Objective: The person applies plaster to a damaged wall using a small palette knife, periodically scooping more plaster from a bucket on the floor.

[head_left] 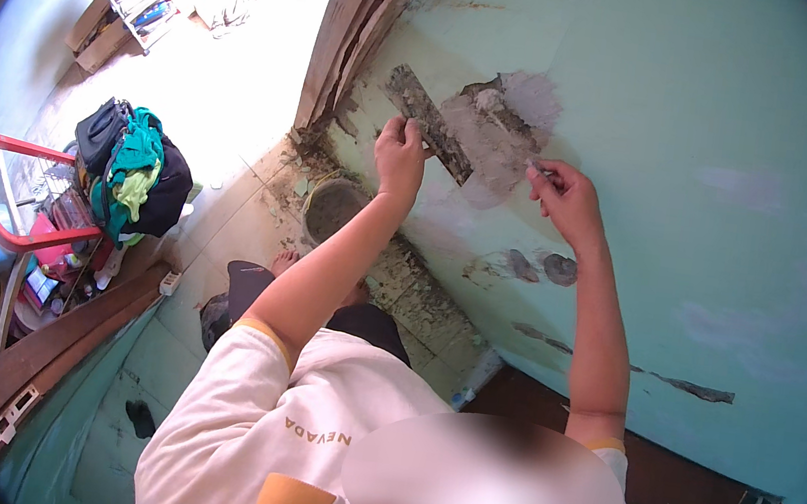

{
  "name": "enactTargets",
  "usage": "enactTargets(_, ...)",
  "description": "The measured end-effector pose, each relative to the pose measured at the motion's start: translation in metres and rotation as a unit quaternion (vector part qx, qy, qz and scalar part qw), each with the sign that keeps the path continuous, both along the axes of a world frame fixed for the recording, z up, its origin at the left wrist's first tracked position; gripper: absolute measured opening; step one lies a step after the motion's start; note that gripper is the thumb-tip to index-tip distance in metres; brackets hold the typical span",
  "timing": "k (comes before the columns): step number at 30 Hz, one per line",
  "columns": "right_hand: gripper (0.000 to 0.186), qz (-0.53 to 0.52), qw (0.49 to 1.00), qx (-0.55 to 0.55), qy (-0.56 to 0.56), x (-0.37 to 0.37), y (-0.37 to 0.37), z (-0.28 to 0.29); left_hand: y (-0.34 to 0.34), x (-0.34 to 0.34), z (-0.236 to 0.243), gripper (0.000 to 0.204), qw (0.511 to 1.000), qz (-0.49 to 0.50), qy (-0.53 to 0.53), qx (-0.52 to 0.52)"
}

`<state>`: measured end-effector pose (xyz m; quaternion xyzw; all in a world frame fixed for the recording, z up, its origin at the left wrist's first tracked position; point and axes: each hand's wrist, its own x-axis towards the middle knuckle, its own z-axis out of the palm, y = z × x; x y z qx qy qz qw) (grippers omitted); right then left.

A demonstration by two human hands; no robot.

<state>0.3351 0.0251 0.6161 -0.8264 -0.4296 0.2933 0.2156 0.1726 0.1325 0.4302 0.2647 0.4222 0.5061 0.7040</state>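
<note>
Head view: one plate (423, 105) in left hand (400, 159), one tool (548, 176) in right hand (571, 204)

tan capital lettering (318, 432) stands upside down on the white shirt (226, 422).

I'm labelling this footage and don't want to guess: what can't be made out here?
All in the head view:
Small object: mostly covered by the right hand.
Flat tool: partly covered by the left hand.
Bucket: right side hidden by the left forearm.
Floor beyond the doorway: washed out by glare.
Pale oval: blurs whatever lies behind.
</note>
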Motion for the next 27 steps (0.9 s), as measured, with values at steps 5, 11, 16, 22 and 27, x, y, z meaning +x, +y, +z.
enactTargets(5,0.039,0.028,0.994,-0.064,-0.082,-0.006,0.036,0.037,0.013,0.005,0.018,0.022,1.0,-0.004,0.022,0.003)
enactTargets(11,0.039,0.044,0.981,-0.128,-0.139,-0.009,0.061,0.057,0.026,0.024,0.015,0.02,0.998,-0.011,0.054,0.032)
enactTargets(16,0.041,-0.003,0.981,-0.136,-0.137,-0.011,0.058,0.078,0.022,0.031,0.036,0.022,1.0,0.02,-0.022,-0.005)
enactTargets(22,0.041,0.021,0.961,-0.203,-0.188,-0.037,0.051,0.111,0.03,0.04,0.011,0.019,0.998,0.016,0.039,0.048)
enactTargets(27,0.038,0.058,0.967,-0.183,-0.164,-0.05,0.055,0.105,0.022,0.032,0.041,0.025,0.999,-0.002,-0.04,0.004)
